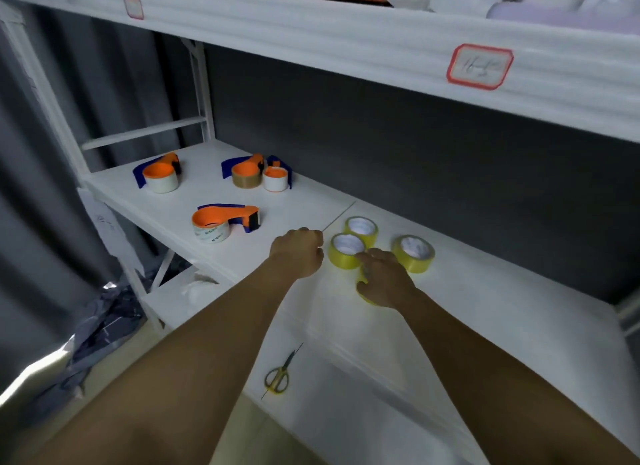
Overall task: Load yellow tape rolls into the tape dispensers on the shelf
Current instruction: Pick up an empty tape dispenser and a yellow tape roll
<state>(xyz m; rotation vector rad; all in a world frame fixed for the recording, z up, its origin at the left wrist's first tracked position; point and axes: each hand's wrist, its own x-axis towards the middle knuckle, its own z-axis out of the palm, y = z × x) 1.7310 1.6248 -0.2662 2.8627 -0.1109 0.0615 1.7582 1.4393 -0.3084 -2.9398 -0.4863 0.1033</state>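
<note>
Three yellow tape rolls lie flat on the white shelf [485, 308]: one at the back [361, 228], one in front of it [346, 255], and one to the right [414, 253]. My right hand [386, 277] covers another yellow roll [370, 300] with fingers curled over it. Just left of the rolls, my left hand [298, 253] hovers with its fingers curled in and nothing in it. Orange-and-blue tape dispensers sit further left: a near one [225, 222] holding a clear roll, a far-left one [161, 175], and a far one [247, 173] with a brown roll.
Yellow-handled scissors [277, 378] lie near the shelf's front edge. A small white roll with an orange core [275, 180] stands beside the far dispenser. An upper shelf [346, 35] with red-bordered labels overhangs. Grey plastic bags [97, 326] lie on the floor at left.
</note>
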